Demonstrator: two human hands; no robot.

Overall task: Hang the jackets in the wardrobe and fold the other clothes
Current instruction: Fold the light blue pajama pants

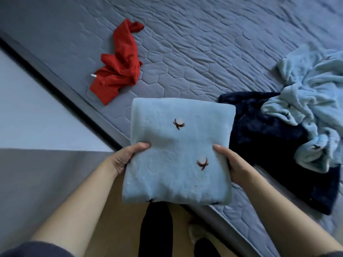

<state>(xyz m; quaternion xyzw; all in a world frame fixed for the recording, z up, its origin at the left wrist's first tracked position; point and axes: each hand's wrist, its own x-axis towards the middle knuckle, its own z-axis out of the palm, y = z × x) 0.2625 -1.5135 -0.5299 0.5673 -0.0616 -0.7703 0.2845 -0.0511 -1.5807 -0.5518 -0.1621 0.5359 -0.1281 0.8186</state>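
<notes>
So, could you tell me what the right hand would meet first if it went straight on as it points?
The folded blue fleece that the right hand holds lies straight across its path. Past that, the line runs toward the red garment on the bed, though depth is hard to judge.

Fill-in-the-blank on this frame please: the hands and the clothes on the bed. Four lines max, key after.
1. The folded light-blue piece is gripped at its sides by ____ hands, the left hand and the right hand.
2. The crumpled garment lying alone on the bed is ____ in colour.
3. The dark navy garment lies partly ____ the crumpled light-blue garment.
Missing words: both; red; under.
</notes>
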